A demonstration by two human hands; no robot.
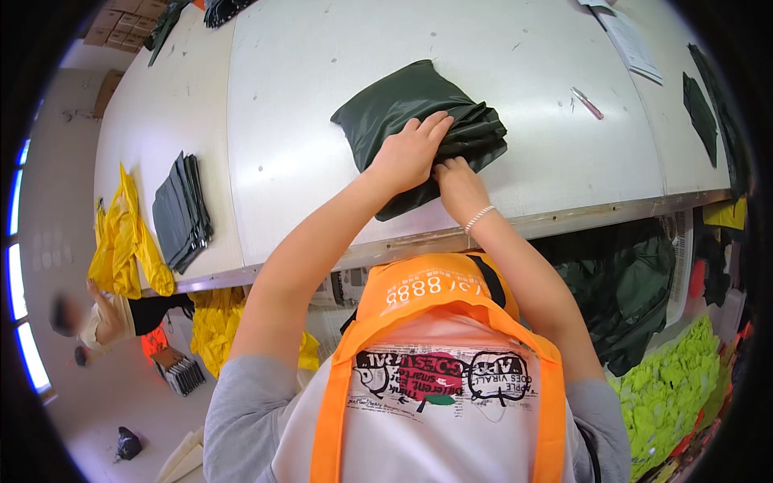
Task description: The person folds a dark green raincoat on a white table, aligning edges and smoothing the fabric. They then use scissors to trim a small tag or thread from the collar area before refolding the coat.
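Note:
A glossy dark green fabric pouch [403, 101] lies tilted on the white table in front of me. Folded layers of the same dark green fabric [481, 135] show in a thick stack at its right end. My left hand [409, 153] rests on top of the pouch, its fingers stretched across the surface toward the folds. Close beside it, my right hand [461, 190] has its fingers bent and pressed together on the near edge, where the layers meet the pouch. Its fingertips are partly hidden in the fabric.
A pink-handled cutter [589, 104] and papers [632, 44] lie to the right. Dark green folded pieces [182, 211] and yellow garments [127, 241] are at the left, where another person [105, 315] stands. Dark green fabric [616, 282] and lime fabric [672, 394] fill the space below the table's edge.

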